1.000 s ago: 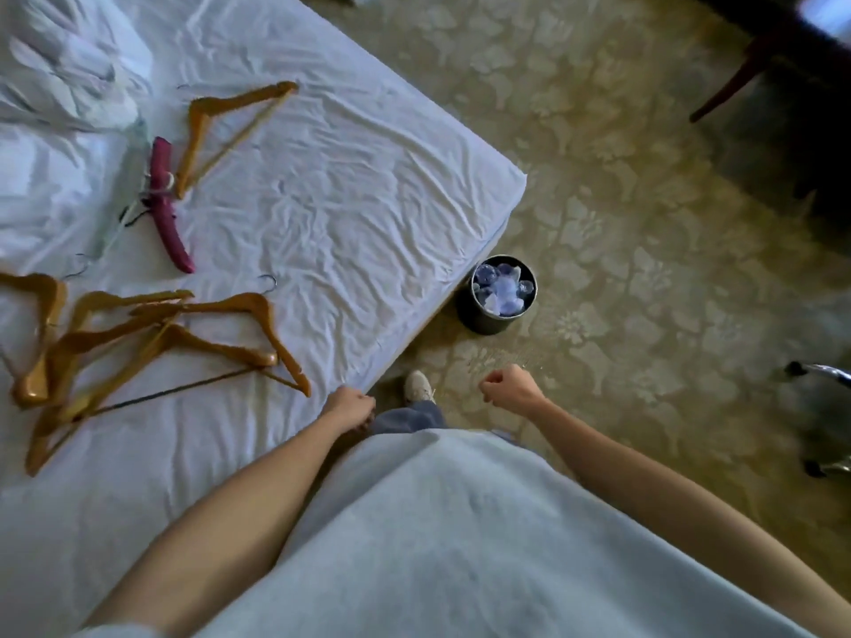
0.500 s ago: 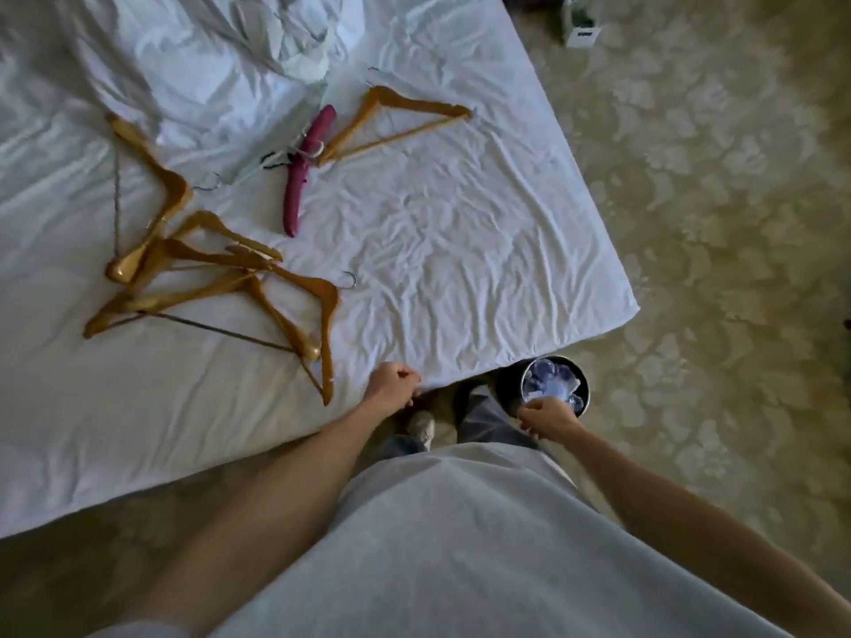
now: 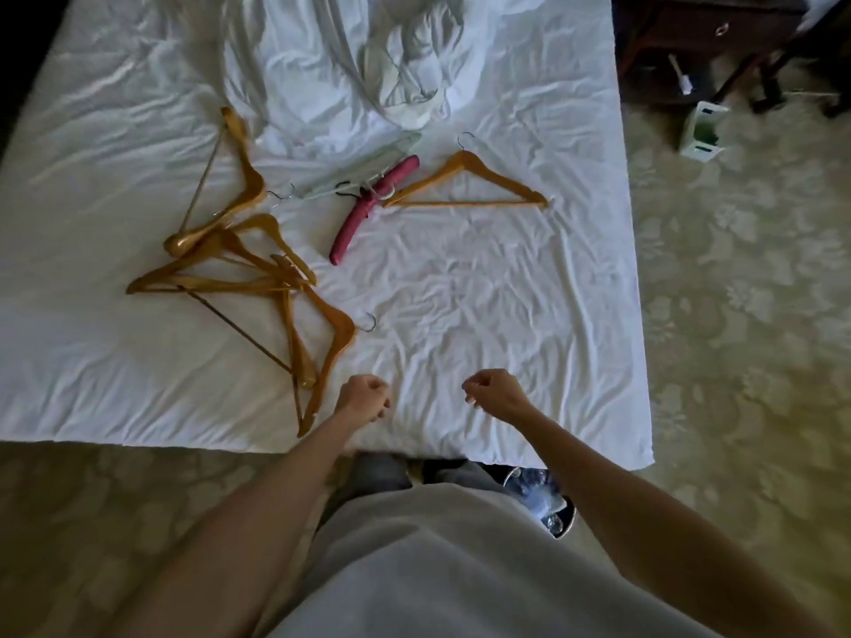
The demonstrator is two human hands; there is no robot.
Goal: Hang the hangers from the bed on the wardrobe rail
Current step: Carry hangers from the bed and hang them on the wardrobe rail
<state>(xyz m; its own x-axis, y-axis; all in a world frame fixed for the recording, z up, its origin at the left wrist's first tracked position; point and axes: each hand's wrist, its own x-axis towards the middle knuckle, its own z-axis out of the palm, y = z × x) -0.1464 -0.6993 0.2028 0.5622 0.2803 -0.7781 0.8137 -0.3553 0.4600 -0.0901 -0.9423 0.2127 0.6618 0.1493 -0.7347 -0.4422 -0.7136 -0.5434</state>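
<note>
Several wooden hangers (image 3: 258, 278) lie in a tangled pile on the left of the white bed (image 3: 483, 292). A single wooden hanger (image 3: 465, 184) lies apart further back, beside a padded pink hanger (image 3: 373, 209) and pale thin hangers (image 3: 364, 170). My left hand (image 3: 364, 398) hovers over the bed's near edge, fingers curled and holding nothing, just right of the pile's nearest hanger tip. My right hand (image 3: 495, 393) hovers beside it, also curled and empty. No wardrobe rail is in view.
A crumpled white duvet (image 3: 405, 62) is heaped at the back of the bed. A small metal bin (image 3: 555, 508) stands on the patterned carpet by my right leg. Dark wooden furniture (image 3: 718, 34) and a white box (image 3: 702, 128) are at the back right.
My view has swung round to face the bed squarely. Both hands have come forward from beside my body to over the bed's near edge. The hangers have not moved.
</note>
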